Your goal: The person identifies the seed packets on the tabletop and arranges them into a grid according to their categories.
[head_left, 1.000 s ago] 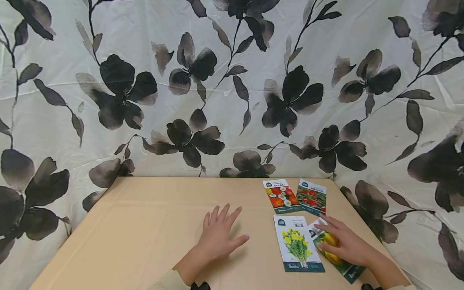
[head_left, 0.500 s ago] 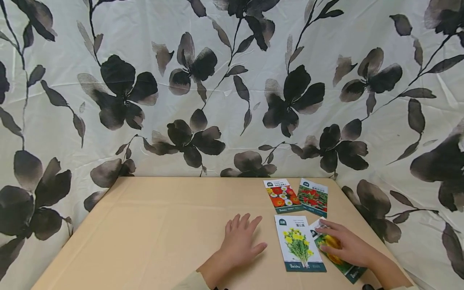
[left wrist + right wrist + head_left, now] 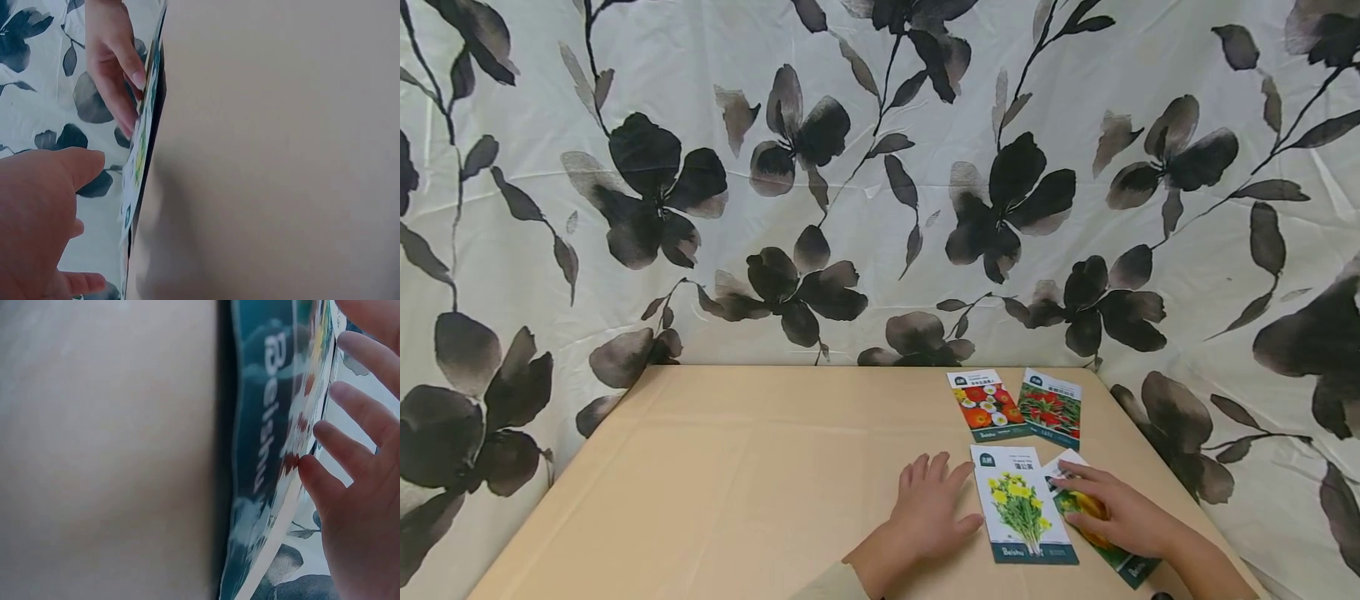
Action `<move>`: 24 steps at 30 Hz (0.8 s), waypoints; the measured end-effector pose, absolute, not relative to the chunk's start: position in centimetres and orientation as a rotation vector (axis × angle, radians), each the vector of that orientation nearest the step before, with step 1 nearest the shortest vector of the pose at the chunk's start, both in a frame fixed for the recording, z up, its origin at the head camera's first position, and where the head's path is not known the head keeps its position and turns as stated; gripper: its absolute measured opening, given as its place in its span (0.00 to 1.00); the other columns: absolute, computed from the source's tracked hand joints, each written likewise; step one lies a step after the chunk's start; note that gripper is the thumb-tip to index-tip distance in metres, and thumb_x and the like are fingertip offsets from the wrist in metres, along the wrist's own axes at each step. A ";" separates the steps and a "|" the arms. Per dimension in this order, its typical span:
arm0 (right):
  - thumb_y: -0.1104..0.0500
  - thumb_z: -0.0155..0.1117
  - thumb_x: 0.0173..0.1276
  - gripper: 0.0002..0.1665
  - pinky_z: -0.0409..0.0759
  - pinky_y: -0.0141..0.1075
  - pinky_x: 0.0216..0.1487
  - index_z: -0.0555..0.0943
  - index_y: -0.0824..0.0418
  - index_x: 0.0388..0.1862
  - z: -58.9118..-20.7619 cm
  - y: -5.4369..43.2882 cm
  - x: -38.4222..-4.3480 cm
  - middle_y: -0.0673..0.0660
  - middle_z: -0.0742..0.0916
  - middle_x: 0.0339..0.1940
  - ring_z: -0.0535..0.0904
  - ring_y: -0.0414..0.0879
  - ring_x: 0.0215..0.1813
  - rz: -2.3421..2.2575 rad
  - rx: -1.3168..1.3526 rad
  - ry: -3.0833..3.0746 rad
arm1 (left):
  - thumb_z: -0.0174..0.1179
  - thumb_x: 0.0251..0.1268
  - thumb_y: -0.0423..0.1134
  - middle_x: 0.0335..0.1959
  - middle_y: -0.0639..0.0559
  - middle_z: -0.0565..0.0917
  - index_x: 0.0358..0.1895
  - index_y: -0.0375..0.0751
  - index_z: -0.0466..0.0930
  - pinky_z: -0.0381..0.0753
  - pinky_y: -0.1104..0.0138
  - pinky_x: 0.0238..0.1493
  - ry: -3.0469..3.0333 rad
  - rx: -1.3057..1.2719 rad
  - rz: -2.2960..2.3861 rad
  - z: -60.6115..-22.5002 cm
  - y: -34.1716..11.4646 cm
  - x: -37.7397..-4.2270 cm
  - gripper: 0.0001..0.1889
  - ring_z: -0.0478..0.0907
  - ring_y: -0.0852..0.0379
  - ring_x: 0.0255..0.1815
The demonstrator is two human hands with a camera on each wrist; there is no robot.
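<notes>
My left hand hovers low over the board just left of a white seed packet with yellow flowers, fingers spread and loosely extended. Its index fingertip and thumb come up to that packet's left edge; whether they touch it I cannot tell. With relaxed fingers, my right hand lies over another seed packet, tilted and partly covered by the hand. In the right wrist view, fingertips of the right hand reach to the surface of that packet, whose dark band reads "Beishu".
Two more seed packets lie behind, one with orange and white flowers and one with red flowers, their edges overlapping. The tan tabletop stretches to the left. A flower-printed cloth hangs behind it.
My left hand has moved right across the tabletop, up to the left edge of the yellow-flower packet. My right hand has stayed over the tilted packet.
</notes>
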State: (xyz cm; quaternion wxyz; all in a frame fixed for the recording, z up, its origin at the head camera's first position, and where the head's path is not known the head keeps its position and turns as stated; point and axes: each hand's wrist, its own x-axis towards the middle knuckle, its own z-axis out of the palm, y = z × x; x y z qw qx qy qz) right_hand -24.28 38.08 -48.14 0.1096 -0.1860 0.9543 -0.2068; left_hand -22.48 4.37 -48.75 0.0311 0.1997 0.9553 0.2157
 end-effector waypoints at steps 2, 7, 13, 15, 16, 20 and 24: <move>0.37 0.68 0.67 0.33 0.70 0.72 0.63 0.80 0.48 0.68 -48.1 38.1 -24.3 0.65 0.73 0.77 0.65 0.74 0.75 -0.612 -0.550 2.799 | 0.60 0.63 0.68 0.78 0.50 0.64 0.76 0.71 0.64 0.57 0.38 0.75 2.940 0.622 0.645 -48.8 4.9 -22.5 0.37 0.57 0.39 0.78; 0.38 0.68 0.68 0.34 0.69 0.73 0.63 0.79 0.49 0.69 -47.8 38.0 -24.1 0.66 0.73 0.76 0.64 0.76 0.74 -0.634 -0.577 2.783 | 0.60 0.62 0.69 0.78 0.52 0.64 0.75 0.74 0.65 0.57 0.40 0.75 2.918 0.629 0.611 -49.1 6.1 -22.5 0.37 0.57 0.42 0.77; 0.38 0.69 0.66 0.34 0.70 0.72 0.63 0.80 0.49 0.68 -47.9 38.0 -24.2 0.66 0.74 0.75 0.66 0.75 0.73 -0.614 -0.566 2.787 | 0.61 0.62 0.70 0.77 0.54 0.64 0.74 0.76 0.65 0.57 0.43 0.76 2.919 0.643 0.537 -49.1 7.4 -22.4 0.36 0.58 0.44 0.77; 0.38 0.70 0.66 0.34 0.71 0.72 0.63 0.80 0.49 0.68 -47.9 38.1 -24.3 0.66 0.74 0.75 0.67 0.74 0.73 -0.609 -0.558 2.788 | 0.61 0.62 0.70 0.77 0.55 0.64 0.74 0.76 0.65 0.57 0.43 0.76 2.932 0.658 0.502 -49.0 7.7 -22.3 0.36 0.58 0.44 0.76; 0.38 0.70 0.66 0.34 0.70 0.72 0.63 0.80 0.49 0.68 -47.9 38.1 -24.3 0.66 0.74 0.75 0.67 0.74 0.73 -0.610 -0.559 2.789 | 0.60 0.62 0.70 0.76 0.55 0.65 0.74 0.76 0.65 0.58 0.44 0.76 2.937 0.661 0.487 -49.0 7.8 -22.2 0.35 0.59 0.45 0.76; 0.38 0.70 0.66 0.33 0.70 0.72 0.63 0.80 0.48 0.67 -48.0 38.2 -24.5 0.66 0.74 0.75 0.66 0.75 0.73 -0.605 -0.581 2.788 | 0.60 0.62 0.71 0.75 0.55 0.65 0.73 0.77 0.66 0.58 0.44 0.76 2.950 0.677 0.463 -49.2 8.2 -22.1 0.35 0.60 0.45 0.75; 0.39 0.70 0.66 0.32 0.68 0.73 0.63 0.81 0.49 0.67 -48.1 38.3 -24.6 0.67 0.74 0.75 0.66 0.76 0.73 -0.615 -0.605 2.785 | 0.59 0.63 0.71 0.75 0.55 0.66 0.73 0.76 0.66 0.59 0.45 0.76 2.952 0.698 0.449 -49.0 8.5 -22.0 0.34 0.60 0.45 0.75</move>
